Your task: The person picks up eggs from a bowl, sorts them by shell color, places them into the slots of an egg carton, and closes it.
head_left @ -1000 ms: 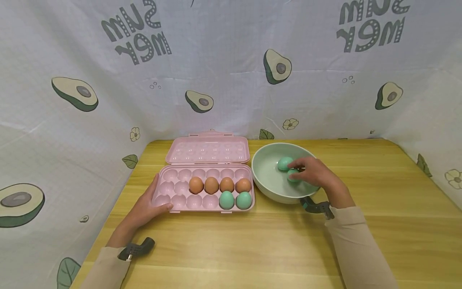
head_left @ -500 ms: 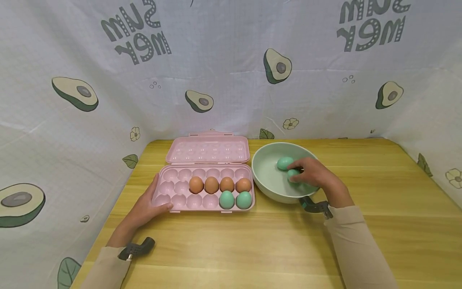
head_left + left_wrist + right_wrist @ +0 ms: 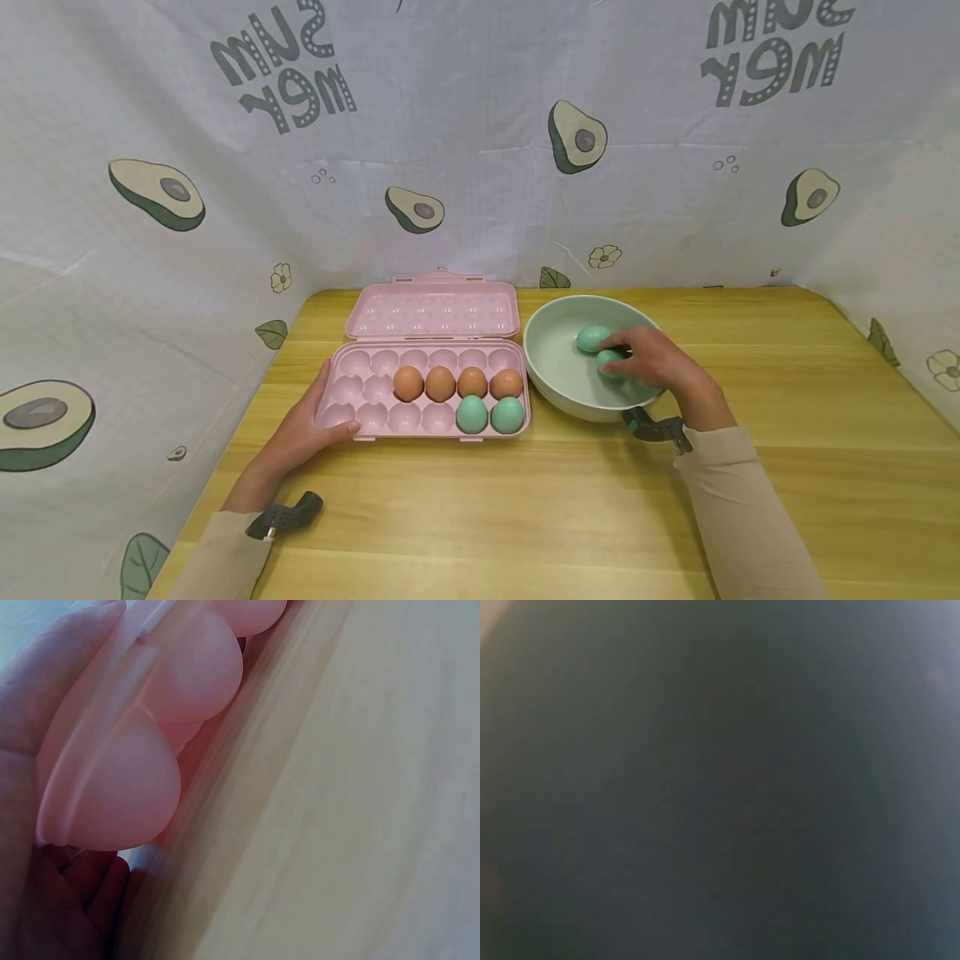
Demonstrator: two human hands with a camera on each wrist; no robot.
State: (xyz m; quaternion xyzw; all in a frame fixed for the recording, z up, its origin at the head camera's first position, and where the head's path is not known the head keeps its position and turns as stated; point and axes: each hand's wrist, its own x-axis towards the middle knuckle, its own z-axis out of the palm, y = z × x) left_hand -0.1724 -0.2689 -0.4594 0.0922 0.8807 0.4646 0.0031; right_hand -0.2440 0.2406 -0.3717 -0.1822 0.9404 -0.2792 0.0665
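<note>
A pink plastic egg carton (image 3: pixel 389 430) lies with its lid folded back, and my left hand (image 3: pixel 303 429) grips its left end. In the left wrist view, the thumb (image 3: pixel 56 671) lies along the carton's rim and the other fingers curl below it. Several brown eggs (image 3: pixel 440 384) fill part of the middle row, and two green eggs (image 3: pixel 490 415) sit at the right of the front row. Inside the pale green bowl (image 3: pixel 555 367), my right hand (image 3: pixel 651 360) pinches one green egg (image 3: pixel 610 362). Another green egg (image 3: pixel 592 338) rests just behind it.
The wooden table (image 3: pixel 480 517) extends in front of the carton and to the right of the bowl. A white printed cloth (image 3: pixel 480 125) hangs behind and at both sides. Something dark and blurred fills the right wrist view.
Over the last second, my right fingers have drawn closer around the egg in the bowl. My left hand and the carton have stayed in place.
</note>
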